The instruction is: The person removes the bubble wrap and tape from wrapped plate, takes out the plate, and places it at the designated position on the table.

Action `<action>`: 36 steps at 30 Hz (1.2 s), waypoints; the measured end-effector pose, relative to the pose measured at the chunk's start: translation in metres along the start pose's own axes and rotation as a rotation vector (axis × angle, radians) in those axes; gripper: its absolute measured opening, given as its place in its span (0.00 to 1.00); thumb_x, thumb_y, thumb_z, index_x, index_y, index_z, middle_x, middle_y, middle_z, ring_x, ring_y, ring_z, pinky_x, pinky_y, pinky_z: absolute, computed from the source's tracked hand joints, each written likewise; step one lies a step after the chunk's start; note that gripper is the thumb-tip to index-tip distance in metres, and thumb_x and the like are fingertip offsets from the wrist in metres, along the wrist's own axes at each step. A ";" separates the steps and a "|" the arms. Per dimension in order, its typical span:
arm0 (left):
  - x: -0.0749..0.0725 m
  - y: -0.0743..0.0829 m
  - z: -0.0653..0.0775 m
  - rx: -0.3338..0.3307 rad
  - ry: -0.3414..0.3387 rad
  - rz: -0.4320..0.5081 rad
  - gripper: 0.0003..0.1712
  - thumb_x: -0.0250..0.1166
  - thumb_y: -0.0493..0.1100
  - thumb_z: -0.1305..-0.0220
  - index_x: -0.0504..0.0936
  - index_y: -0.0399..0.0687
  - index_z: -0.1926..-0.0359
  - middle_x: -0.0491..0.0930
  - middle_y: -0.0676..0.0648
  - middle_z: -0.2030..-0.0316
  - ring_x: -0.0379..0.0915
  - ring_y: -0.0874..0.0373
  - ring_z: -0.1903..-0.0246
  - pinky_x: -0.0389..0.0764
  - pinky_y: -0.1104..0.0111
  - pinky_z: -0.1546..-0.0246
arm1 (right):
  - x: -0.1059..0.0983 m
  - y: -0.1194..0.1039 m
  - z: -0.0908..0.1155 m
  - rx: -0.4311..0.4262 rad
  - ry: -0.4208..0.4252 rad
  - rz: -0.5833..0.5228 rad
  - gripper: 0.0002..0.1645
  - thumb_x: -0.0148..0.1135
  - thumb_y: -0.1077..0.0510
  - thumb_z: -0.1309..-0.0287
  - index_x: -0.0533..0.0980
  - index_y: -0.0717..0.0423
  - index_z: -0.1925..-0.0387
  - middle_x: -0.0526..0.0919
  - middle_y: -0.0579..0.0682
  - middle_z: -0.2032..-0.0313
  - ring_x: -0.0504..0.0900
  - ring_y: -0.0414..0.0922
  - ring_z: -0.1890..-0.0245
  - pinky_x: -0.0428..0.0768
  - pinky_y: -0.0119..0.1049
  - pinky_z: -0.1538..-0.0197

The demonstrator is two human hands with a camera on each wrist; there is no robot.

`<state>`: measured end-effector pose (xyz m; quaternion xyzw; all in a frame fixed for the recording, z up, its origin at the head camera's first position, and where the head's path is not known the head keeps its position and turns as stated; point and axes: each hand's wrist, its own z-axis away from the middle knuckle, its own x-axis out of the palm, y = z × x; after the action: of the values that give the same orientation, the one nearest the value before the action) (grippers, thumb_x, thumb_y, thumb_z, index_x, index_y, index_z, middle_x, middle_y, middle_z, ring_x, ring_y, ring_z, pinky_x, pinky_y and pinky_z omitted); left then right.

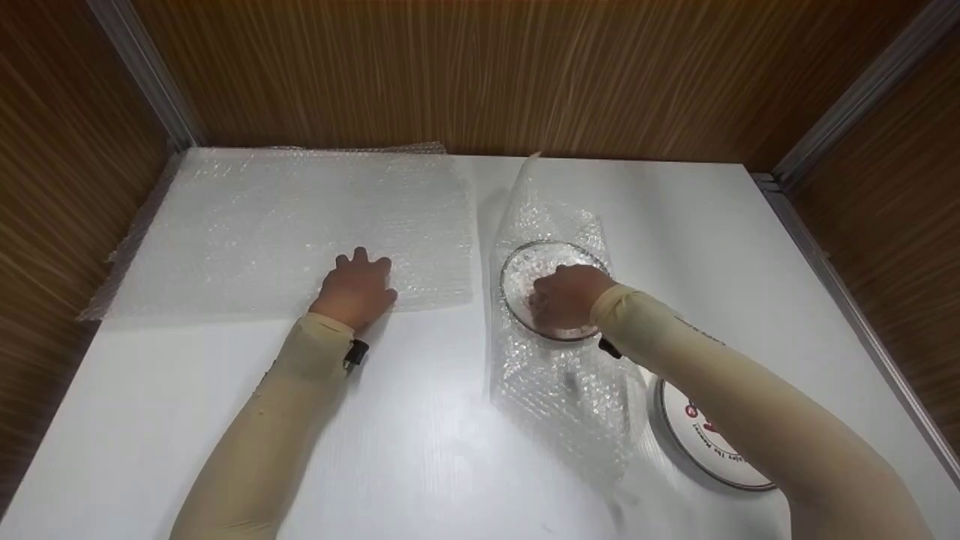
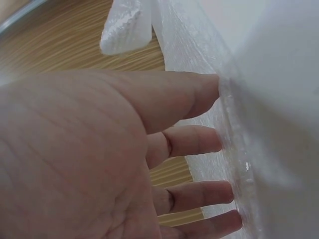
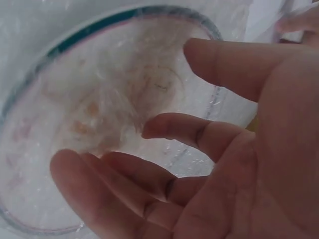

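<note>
A round plate with a dark rim (image 1: 517,259) lies under a layer of clear bubble wrap (image 1: 551,405). Over this plate is my right hand (image 1: 570,296), thumb apart from the loosely bent fingers, nothing gripped between them. In the right wrist view the rim of the plate (image 3: 70,42) looks teal through the plastic. To the left, my left hand (image 1: 356,292) touches the near edge of a flat bubble wrap sheet (image 1: 292,225) with spread fingers. The left wrist view shows those fingertips (image 2: 212,191) against the plastic (image 2: 184,37).
A second plate (image 1: 712,442) with a dark rim and red and black print lies at the right, partly hidden by my right forearm. The white table (image 1: 405,450) is bounded by wood-grain panels (image 1: 480,75) at the back and sides.
</note>
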<state>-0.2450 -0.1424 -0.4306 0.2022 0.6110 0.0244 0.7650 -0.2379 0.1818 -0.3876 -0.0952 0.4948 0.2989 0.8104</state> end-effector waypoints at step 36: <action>-0.003 0.020 0.042 0.219 -0.271 0.067 0.34 0.55 0.65 0.25 0.75 0.46 0.33 0.83 0.43 0.45 0.80 0.47 0.47 0.77 0.51 0.43 | 0.011 -0.070 0.009 -0.189 0.250 -0.297 0.10 0.66 0.60 0.37 0.77 0.54 0.74 0.74 0.43 0.79 0.71 0.43 0.77 0.77 0.41 0.70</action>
<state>-0.2018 -0.1371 -0.4140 0.3059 0.4942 -0.0441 0.8126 -0.1865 0.1341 -0.4027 -0.2789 0.5417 0.2070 0.7654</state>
